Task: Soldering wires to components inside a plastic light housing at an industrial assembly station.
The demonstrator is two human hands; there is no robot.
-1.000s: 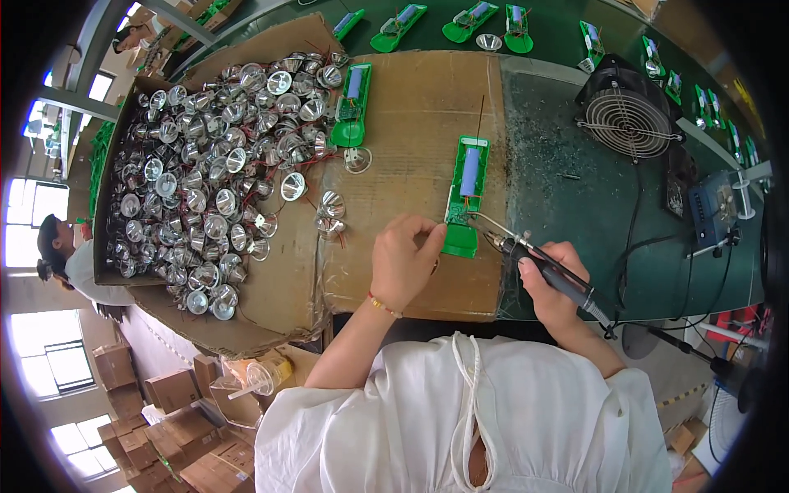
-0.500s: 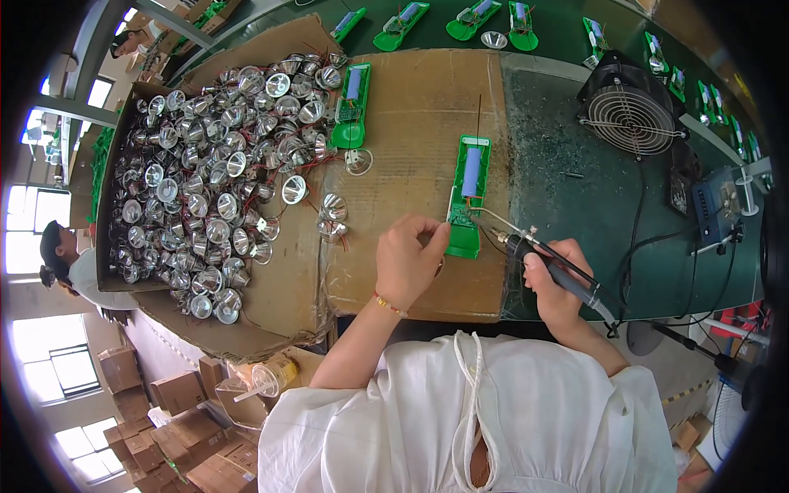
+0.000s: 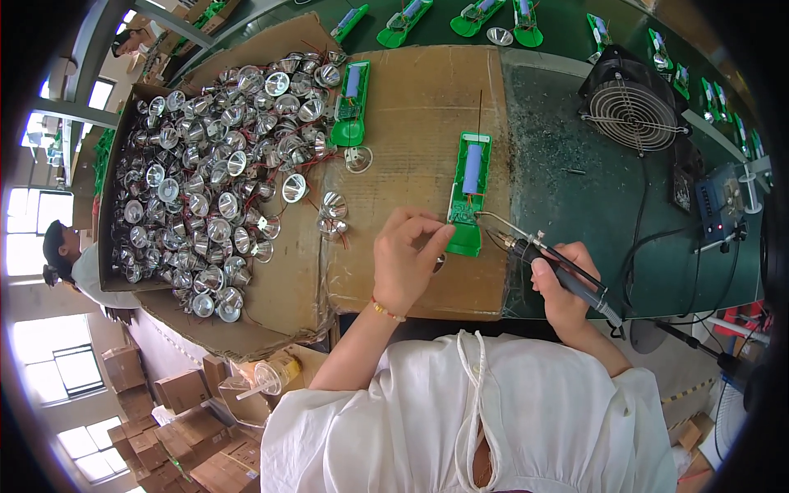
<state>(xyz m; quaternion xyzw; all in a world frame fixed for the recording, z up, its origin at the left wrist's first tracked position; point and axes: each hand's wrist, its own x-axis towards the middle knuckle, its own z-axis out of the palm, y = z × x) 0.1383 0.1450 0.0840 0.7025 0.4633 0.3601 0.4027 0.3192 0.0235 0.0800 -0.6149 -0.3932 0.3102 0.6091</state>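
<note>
A green casing (image 3: pixel 468 241) lies on a cardboard sheet (image 3: pixel 411 123), its long side running roughly from 12 to 6 o'clock. In it sit a blue cylindrical cell (image 3: pixel 472 168) toward 12 and a small circuit board (image 3: pixel 463 211) below that; a thin dark wire (image 3: pixel 480 111) sticks out past the 12 o'clock end.

At the casing's 8 o'clock, the left hand (image 3: pixel 404 255) has thumb and forefinger brought together by the casing's edge — whether anything is pinched there, I cannot tell. At 4 o'clock, the right hand (image 3: pixel 567 287) grips a soldering iron (image 3: pixel 526 250), whose thin bent metal tube (image 3: pixel 503 222) reaches the board's right side; contact is unclear.

Farther out, a second green casing (image 3: pixel 348 127) lies at 10 o'clock, and a carton (image 3: pixel 255 320) heaped with shiny reflectors (image 3: pixel 218 228) fills 9. A round-grilled fan (image 3: pixel 631 119) stands at 2, a blue control box (image 3: pixel 717 209) at 3. More green casings (image 3: pixel 394 37) line the far side from 11 to nearly 3.
</note>
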